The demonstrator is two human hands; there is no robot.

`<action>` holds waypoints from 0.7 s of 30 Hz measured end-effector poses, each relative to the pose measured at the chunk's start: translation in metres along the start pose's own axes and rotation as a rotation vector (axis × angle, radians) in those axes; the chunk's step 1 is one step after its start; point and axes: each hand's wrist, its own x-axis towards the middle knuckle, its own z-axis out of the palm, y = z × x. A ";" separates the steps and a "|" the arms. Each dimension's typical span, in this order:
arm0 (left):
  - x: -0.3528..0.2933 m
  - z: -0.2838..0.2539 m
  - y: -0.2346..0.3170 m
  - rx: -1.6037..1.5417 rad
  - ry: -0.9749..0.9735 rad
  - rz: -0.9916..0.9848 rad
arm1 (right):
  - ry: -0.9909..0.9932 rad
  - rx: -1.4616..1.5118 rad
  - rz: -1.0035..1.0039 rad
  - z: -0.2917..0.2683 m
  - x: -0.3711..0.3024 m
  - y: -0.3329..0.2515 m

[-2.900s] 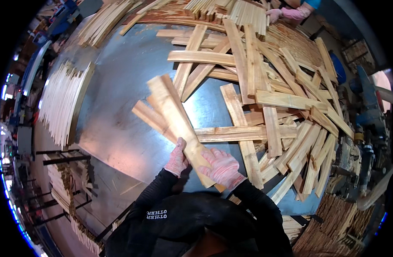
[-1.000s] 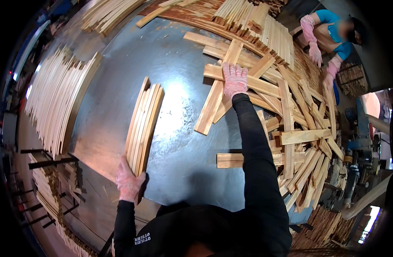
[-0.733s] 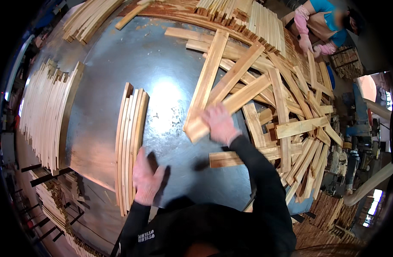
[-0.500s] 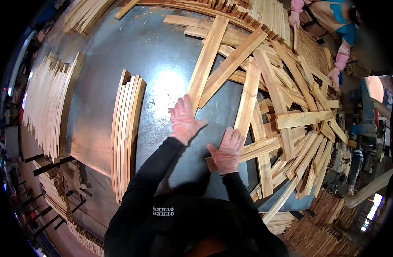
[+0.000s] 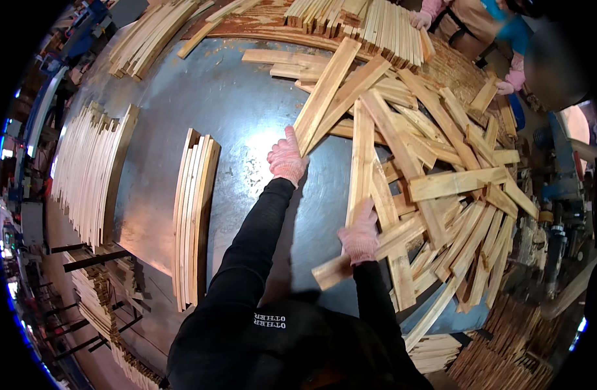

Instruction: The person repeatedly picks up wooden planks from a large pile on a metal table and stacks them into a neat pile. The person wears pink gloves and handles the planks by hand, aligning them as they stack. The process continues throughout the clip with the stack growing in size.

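Observation:
Both my hands wear pinkish work gloves. My left hand (image 5: 285, 159) is closed around the near end of a long wooden board (image 5: 330, 88), which slants away to the upper right across a second board (image 5: 354, 97). Lower and to the right, my right hand (image 5: 360, 237) is closed at the near end of another board (image 5: 361, 149) that points away from me. Its fingers lie over the wood and are partly blurred. A crossing board (image 5: 334, 271) sticks out just below that hand. Beyond lies a jumbled heap of loose boards (image 5: 458, 182).
A short row of boards on edge (image 5: 194, 221) stands left on the metal table (image 5: 240, 97), with a larger row (image 5: 90, 169) farther left. More stacks line the far edge (image 5: 389, 29). A co-worker's gloved hand (image 5: 506, 84) is at the far right, near machinery (image 5: 555, 240).
My left hand has gone from spread fingers to a closed grip on the board's end. My right hand has shifted slightly right and closed at its board. The co-worker's hands have moved.

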 end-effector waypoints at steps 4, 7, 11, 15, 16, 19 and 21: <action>-0.044 -0.031 -0.015 -0.492 -0.287 0.083 | -0.088 0.167 0.023 0.005 -0.001 0.029; -0.112 -0.023 -0.080 -1.658 -0.939 -0.004 | -0.154 0.622 -0.115 0.038 0.022 0.050; -0.216 -0.035 -0.109 -2.167 -1.089 -0.192 | -0.339 1.129 -0.128 0.044 0.023 0.007; -0.260 -0.019 -0.129 -2.094 -1.004 -0.199 | -0.461 1.210 -0.119 0.080 0.023 -0.038; -0.268 -0.018 -0.134 -2.052 -0.975 -0.218 | -0.469 1.150 -0.127 0.082 0.019 -0.034; -0.283 -0.020 -0.149 -2.047 -0.931 -0.200 | -0.625 1.261 -0.007 0.067 -0.008 -0.051; -0.288 -0.031 -0.153 -1.907 -0.865 -0.224 | -0.743 1.506 0.057 0.092 0.017 -0.033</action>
